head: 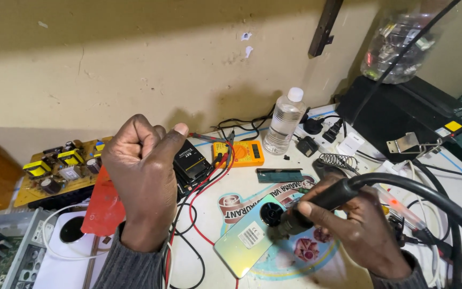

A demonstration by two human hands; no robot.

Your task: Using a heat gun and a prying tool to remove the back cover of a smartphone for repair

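Risk: hot-air nozzle sat on phone (pixel 249 241), could scorch it | right hand (pixel 356 230) gripped black handle (pixel 324 200) | left hand (pixel 144 176) fisted, raised, empty | red leads (pixel 209 182) close by

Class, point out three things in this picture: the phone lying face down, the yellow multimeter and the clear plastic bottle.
phone (pixel 244 241): head view, on its pale back cover.
yellow multimeter (pixel 241 153): head view, on its orange-yellow face by the dial.
clear plastic bottle (pixel 283 124): head view, on its ribbed body.
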